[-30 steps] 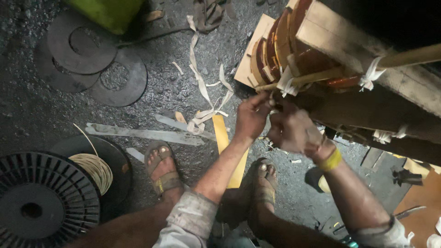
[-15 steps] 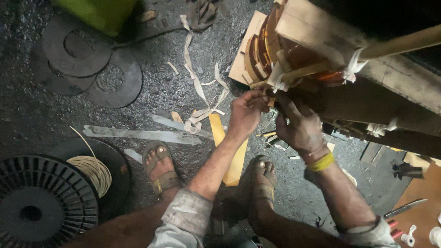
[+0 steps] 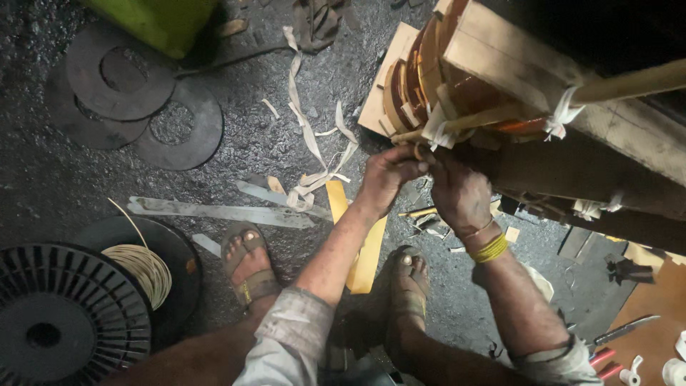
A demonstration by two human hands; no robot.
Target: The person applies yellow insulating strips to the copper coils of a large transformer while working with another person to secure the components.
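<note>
Far left of the wound copper-coloured coil (image 3: 429,71), a black ribbed plastic spool (image 3: 50,322) lay on the floor. Nearer, a yellow flat strip (image 3: 364,250) lay below the coil. The left hand (image 3: 389,175) pinched a thin wooden stick (image 3: 464,123) at the coil's lower edge; the right hand (image 3: 457,193), fingers curled shut, pressed just beside it.

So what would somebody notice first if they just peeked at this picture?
Probably the two hands, left hand and right hand, pressed together in the middle against a wooden frame wound with copper-coloured strip at the upper right. Next, the black slotted reel at the bottom left, with a coil of pale cord beside it.
</note>
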